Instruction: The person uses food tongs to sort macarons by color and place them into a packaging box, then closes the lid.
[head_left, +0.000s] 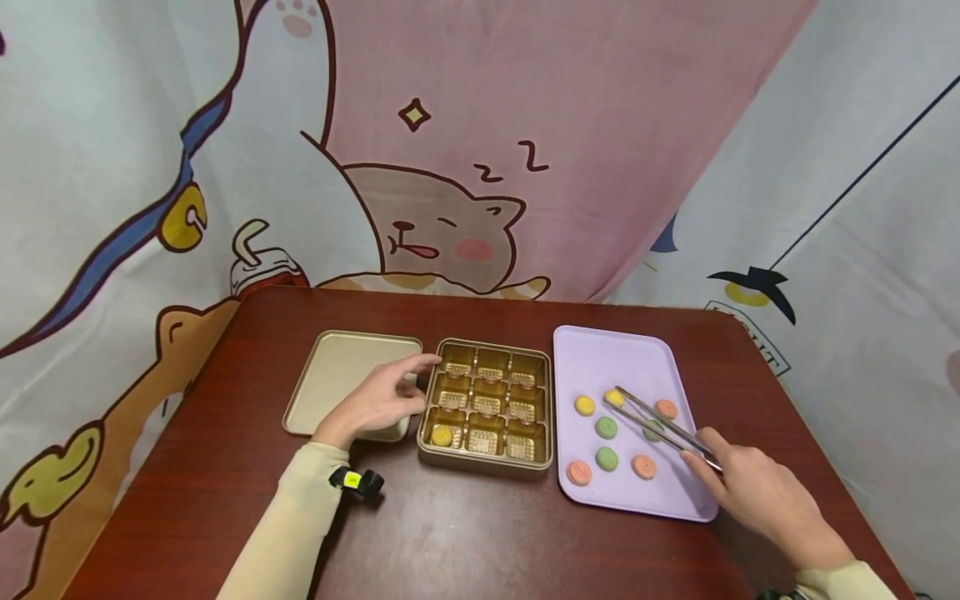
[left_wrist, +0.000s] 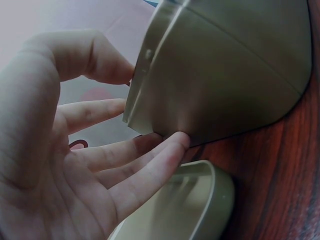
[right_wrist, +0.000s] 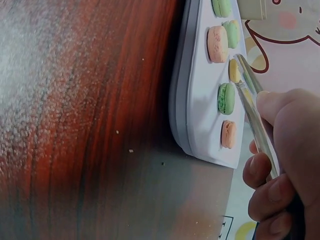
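My right hand [head_left: 765, 492] grips metal tongs [right_wrist: 260, 131]. Their tips stand on either side of a yellow macaron [head_left: 614, 397] on the lilac tray [head_left: 611, 358]. Whether the tips press on it is hard to tell. Another yellow macaron [head_left: 584, 406] lies just left of it, among green and pink ones. My left hand [head_left: 381, 400] touches the left side of a gold tin [head_left: 483, 464], its fingers fairly straight against the wall in the left wrist view. Inside the tin is a gold divided insert, with one yellow macaron [head_left: 442, 436] in the front left compartment.
A flat gold lid [head_left: 352, 367] lies left of the tin, partly behind my left hand. The lilac tray stands close to the tin's right side. All rest on a dark red wooden table [head_left: 480, 533], with a printed curtain [head_left: 600, 100] behind.
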